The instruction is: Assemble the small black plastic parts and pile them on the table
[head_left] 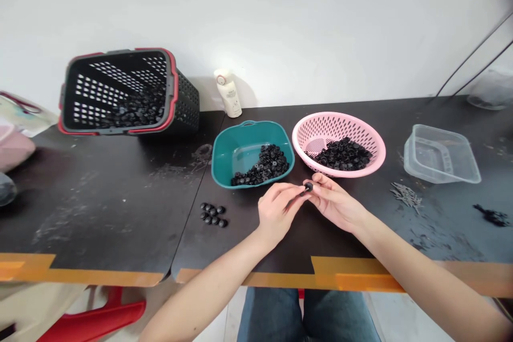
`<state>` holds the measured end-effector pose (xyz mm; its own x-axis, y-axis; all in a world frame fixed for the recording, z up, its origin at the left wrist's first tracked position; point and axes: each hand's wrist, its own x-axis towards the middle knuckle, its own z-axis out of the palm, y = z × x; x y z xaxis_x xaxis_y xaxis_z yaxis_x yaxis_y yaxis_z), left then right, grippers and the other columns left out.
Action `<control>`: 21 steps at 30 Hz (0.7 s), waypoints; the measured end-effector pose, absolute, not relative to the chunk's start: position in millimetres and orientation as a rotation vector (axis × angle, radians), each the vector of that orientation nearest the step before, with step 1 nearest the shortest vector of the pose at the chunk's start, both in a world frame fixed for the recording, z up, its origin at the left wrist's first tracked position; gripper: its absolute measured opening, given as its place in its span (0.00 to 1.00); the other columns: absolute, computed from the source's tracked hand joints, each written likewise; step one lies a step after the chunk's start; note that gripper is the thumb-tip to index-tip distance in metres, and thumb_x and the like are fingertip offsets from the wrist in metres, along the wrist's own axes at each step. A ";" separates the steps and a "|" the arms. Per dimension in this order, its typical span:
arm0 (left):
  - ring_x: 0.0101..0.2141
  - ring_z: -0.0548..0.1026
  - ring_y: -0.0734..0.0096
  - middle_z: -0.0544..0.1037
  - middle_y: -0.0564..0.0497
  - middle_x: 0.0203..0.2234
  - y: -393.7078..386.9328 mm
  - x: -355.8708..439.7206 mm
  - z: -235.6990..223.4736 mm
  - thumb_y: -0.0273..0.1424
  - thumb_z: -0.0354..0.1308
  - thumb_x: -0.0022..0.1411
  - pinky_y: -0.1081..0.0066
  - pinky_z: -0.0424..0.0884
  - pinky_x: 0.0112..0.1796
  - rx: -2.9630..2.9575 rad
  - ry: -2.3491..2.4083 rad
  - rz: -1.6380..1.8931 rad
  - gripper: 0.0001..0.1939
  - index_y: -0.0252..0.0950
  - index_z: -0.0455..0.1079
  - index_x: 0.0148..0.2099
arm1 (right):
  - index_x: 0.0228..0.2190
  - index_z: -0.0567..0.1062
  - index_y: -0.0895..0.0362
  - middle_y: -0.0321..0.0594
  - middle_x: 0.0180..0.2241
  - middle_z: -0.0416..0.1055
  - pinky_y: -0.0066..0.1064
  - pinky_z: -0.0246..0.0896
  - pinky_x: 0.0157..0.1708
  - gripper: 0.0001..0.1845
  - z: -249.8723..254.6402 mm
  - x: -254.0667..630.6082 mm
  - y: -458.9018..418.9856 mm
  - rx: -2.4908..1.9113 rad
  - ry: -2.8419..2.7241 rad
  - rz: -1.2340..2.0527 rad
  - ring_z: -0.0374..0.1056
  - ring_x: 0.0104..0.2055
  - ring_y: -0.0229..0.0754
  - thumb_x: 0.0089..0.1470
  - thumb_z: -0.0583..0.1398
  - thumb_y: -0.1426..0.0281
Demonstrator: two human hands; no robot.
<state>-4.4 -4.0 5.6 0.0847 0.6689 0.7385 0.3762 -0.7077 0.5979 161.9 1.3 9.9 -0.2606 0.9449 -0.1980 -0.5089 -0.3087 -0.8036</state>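
My right hand (334, 203) pinches a small round black part (308, 186) between thumb and fingertips. Closed fingers of my left hand (278, 208) meet it from the left, gripping what looks like a thin pin (303, 192), largely hidden by the fingertips. Both hands are just above the table, in front of a teal basin (224, 141) and a pink perforated basket (379, 149). Small black ring-like parts (262, 165) lie in the basin, and more black parts (344, 154) fill the basket's bottom. Several black domed pieces (214, 215) sit grouped left of my left hand.
A dark crate with red trim (186, 99) leans at back left, black parts inside. Beside it stands a white bottle (229, 93). To the right are a clear plastic tub (452, 152), a pile of thin grey pins (406, 195) and a black clump (492, 216). Orange tape (360, 273) edges the table.
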 end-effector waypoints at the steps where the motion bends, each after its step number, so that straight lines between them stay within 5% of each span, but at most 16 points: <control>1: 0.32 0.77 0.74 0.78 0.50 0.33 -4.1 -4.2 5.0 0.29 0.63 0.58 0.74 0.77 0.35 2.109 1.062 1.648 0.08 0.39 0.75 0.42 | 0.31 0.71 0.51 0.31 0.37 0.76 0.30 0.69 0.46 0.14 8.9 161.9 1.4 -0.856 -0.770 1.759 0.73 0.40 0.37 0.42 0.69 0.69; 21: 0.32 0.77 0.72 0.79 0.51 0.31 -2.3 -5.7 4.7 0.29 0.63 0.58 0.71 0.75 0.36 2.170 1.157 1.594 0.07 0.38 0.74 0.40 | 0.25 0.67 0.53 0.33 0.36 0.75 0.35 0.66 0.45 0.16 11.2 159.6 0.8 -0.910 -0.886 1.588 0.71 0.39 0.39 0.40 0.70 0.70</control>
<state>-5.7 -2.3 4.7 0.1065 0.6922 0.7138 0.4644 -0.6694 0.5798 159.6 0.8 11.2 -0.1561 0.9810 -0.1154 -0.4172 -0.1714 -0.8925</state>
